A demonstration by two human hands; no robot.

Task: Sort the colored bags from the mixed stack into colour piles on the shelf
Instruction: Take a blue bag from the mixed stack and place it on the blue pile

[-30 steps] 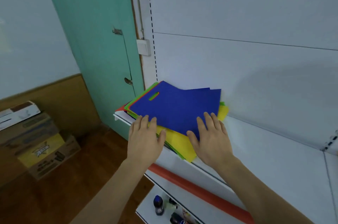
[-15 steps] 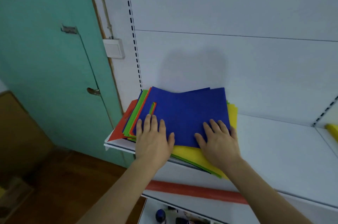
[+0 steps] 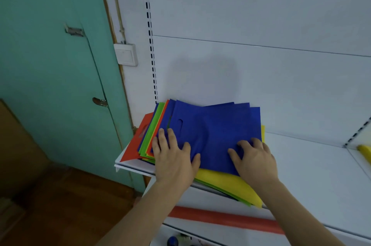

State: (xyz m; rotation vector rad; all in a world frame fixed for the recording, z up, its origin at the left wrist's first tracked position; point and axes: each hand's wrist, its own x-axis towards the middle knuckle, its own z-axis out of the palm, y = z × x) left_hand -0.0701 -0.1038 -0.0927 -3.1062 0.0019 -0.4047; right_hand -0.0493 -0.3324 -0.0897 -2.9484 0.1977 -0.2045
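Orange trim (image 3: pixel 224 218) runs along the lower shelf's front edge nearest the camera, and just below it a few bottle tops (image 3: pixel 173 241) peek out, too cut off to identify. Up from there, two bare forearms reach onto the white shelf (image 3: pixel 313 175), and both hands are down on the mixed stack of bags (image 3: pixel 202 145) at the shelf's left end. Left hand (image 3: pixel 174 160) lies flat, fingers straight and spread, pressing the near-left part of the top blue bag (image 3: pixel 220 131). Right hand (image 3: pixel 255 157) is on the bag's near-right corner with fingers curled, bunching the blue fabric under the fingertips. A crease bulges up between the two hands, beside the bag's cut-out handle slot. Under the blue, a yellow bag (image 3: pixel 230 183) sticks out over the shelf's front edge, with green edges showing beneath it. Fanning out to the left are green (image 3: pixel 152 131), orange and more blue layers, and a red bag (image 3: pixel 138 143) juts out lowest. Far right, a yellow item (image 3: pixel 365 150) sits on the next shelf bay, mostly out of frame. Behind it all stands the white back panel, a slotted upright (image 3: pixel 149 31), a wall switch (image 3: pixel 126 54) and a teal door (image 3: pixel 50 65).
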